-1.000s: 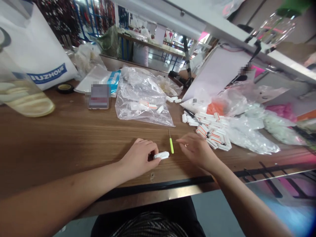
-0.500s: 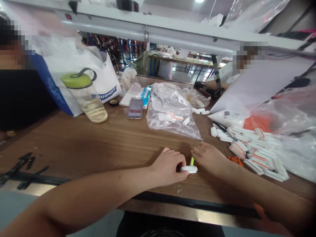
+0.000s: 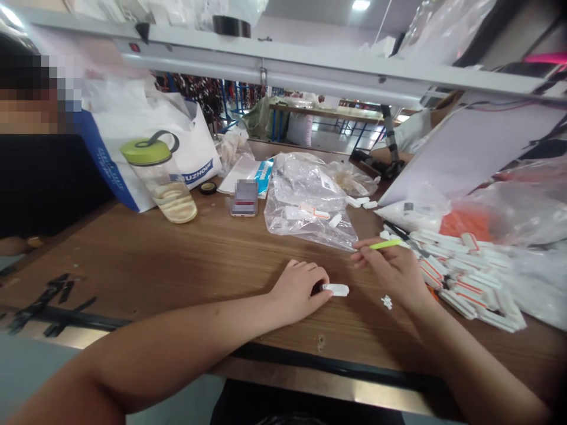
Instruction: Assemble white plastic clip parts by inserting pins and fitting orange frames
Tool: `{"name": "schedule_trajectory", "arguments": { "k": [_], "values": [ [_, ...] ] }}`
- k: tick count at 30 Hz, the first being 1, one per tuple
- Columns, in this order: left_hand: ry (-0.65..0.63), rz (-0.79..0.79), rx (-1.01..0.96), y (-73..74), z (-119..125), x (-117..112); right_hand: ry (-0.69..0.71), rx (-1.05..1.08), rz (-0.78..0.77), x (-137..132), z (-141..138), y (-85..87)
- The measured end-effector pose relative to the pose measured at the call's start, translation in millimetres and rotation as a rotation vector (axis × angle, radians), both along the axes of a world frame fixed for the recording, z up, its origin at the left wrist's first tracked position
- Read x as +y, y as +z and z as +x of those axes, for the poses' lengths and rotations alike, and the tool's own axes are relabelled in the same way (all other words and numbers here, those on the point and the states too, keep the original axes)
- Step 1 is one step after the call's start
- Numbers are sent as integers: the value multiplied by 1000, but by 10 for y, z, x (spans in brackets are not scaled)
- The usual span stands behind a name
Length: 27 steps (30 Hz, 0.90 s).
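Observation:
My left hand [image 3: 299,290] rests on the wooden table [image 3: 186,265] and pinches a small white plastic part [image 3: 335,290] at its fingertips. My right hand [image 3: 390,267] holds a thin pointed tool with a lime-green handle [image 3: 384,244], its tip towards the clear plastic bag [image 3: 305,203]. That bag holds white parts with orange marks. A tiny white fragment [image 3: 387,301] lies on the wood below my right hand. To its right is a heap of white, orange-striped parts [image 3: 465,277].
A seated person in a black top [image 3: 39,183] is at the left. A green-lidded bottle [image 3: 162,180], white tote bag [image 3: 150,144], tape roll [image 3: 208,188] and blurred phone [image 3: 243,198] stand behind. A white shelf rail [image 3: 266,62] crosses overhead; plastic bags [image 3: 509,215] crowd the right.
My right hand has lifted the green tool off the table and holds it. A small white fragment now lies on the wood. The view has swung left since the oldest frame.

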State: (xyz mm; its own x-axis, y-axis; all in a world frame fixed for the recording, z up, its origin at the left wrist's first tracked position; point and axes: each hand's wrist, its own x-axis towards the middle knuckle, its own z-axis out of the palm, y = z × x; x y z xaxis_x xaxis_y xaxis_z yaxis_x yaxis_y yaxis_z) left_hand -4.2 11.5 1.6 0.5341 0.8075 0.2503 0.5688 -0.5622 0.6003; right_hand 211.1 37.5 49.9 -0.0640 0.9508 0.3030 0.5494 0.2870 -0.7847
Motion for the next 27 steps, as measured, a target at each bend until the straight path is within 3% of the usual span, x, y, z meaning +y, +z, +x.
{"name": "schedule_trajectory", "arguments": {
  "k": [4,11,19,27],
  "values": [
    [-46,-3,-18,17,-12,-11,-15,239,-106,-62,-105,-149],
    [-51,-11,-37,6,-10,-36,63,322,-194,-138,-108,-220],
    [-71,12,-60,-7,-25,-34,76,287,-276,-208,-128,-231],
    [-43,19,-33,1,-19,-34,182,200,-280,-256,-145,-293]
  ]
}}
